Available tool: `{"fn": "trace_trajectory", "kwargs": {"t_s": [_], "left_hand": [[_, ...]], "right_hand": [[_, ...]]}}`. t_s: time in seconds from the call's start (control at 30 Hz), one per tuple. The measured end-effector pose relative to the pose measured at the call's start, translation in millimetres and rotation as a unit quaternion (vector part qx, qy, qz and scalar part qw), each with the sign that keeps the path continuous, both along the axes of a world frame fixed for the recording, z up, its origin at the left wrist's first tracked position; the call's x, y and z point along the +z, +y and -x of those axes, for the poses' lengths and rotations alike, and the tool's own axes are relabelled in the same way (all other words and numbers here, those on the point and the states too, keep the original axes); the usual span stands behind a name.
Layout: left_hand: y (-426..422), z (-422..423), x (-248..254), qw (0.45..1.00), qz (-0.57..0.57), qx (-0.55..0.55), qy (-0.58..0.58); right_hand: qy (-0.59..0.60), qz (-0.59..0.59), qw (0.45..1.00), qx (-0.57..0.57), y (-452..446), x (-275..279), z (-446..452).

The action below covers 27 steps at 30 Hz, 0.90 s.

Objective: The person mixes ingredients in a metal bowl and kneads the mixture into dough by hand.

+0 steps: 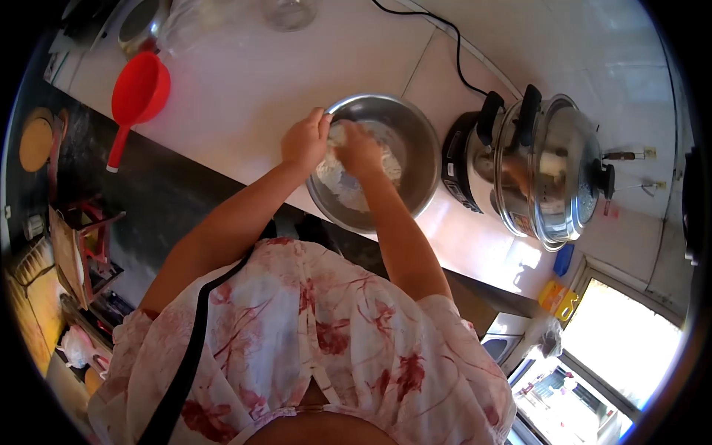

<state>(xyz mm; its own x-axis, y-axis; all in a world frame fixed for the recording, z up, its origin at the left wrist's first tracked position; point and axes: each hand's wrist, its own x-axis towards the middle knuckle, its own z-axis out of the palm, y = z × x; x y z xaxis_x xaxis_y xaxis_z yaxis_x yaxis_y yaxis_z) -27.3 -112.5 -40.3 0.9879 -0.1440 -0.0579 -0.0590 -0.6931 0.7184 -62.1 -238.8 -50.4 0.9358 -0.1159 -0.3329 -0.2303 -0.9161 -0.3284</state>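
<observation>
A wide stainless steel bowl stands near the counter's front edge. White flour or a crumbly flour mix lies in its bottom and up one side. My left hand is closed on the bowl's left rim, with the thumb up near the edge. Inside the bowl, my right hand is down in the flour. Its fingers are blurred and partly hidden, so their grip does not show.
Right of the bowl stands an electric steamer pot with a glass lid and a black cord running behind. A red plastic ladle lies left on the counter. A glass jar is at the back.
</observation>
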Motion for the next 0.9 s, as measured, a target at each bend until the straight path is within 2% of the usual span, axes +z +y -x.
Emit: {"fn": "trace_trajectory", "kwargs": {"t_s": [0.07,0.13,0.2,0.27,0.33,0.4,0.43,0.5,0.53,0.6,0.63,0.7,0.73,0.8,0.9], "left_hand": [[2,0,1,1.0,-0.004,0.004,0.004],[3,-1,1,1.0,-0.009,-0.004,0.017],[2,-2,2,1.0,-0.008,-0.013,0.004],[7,1,1,1.0,-0.016,-0.021,0.001],[5,-1,-1,0.999,0.002,-0.02,-0.03],[6,0,-2,0.999,0.006,-0.015,-0.043],[5,1,-2,1.0,0.008,-0.005,-0.03],[4,1,-1,1.0,0.014,0.006,-0.015],[3,1,0,1.0,0.013,0.014,-0.016],[3,2,0,0.999,0.014,0.027,-0.016],[3,2,0,0.999,0.024,0.027,-0.02],[3,3,1,0.999,0.034,0.03,-0.026],[2,3,1,0.999,0.026,0.028,-0.02],[2,2,1,0.999,0.019,0.027,-0.016],[2,0,-2,1.0,0.003,0.015,-0.004]], "right_hand": [[-0.013,-0.034,0.999,0.023,-4,1,15],[0.069,-0.143,0.976,0.149,-17,13,24],[0.081,-0.166,0.973,0.139,-30,16,23],[0.021,-0.232,0.957,0.173,-48,3,4],[0.111,-0.284,0.946,0.107,-62,12,-23],[0.101,-0.188,0.972,0.097,-68,26,-40],[0.103,-0.19,0.972,0.097,-73,22,-34],[0.021,-0.292,0.956,-0.019,-82,13,-13],[0.023,-0.29,0.957,-0.019,-84,12,-2],[-0.034,-0.297,0.946,-0.128,-84,11,23],[-0.034,-0.296,0.946,-0.126,-80,9,35],[-0.075,-0.299,0.922,-0.233,-67,3,52],[-0.077,-0.299,0.923,-0.23,-61,0,55],[-0.059,-0.347,0.889,-0.292,-51,2,55],[-0.034,-0.361,0.898,-0.248,-52,15,38]]}}
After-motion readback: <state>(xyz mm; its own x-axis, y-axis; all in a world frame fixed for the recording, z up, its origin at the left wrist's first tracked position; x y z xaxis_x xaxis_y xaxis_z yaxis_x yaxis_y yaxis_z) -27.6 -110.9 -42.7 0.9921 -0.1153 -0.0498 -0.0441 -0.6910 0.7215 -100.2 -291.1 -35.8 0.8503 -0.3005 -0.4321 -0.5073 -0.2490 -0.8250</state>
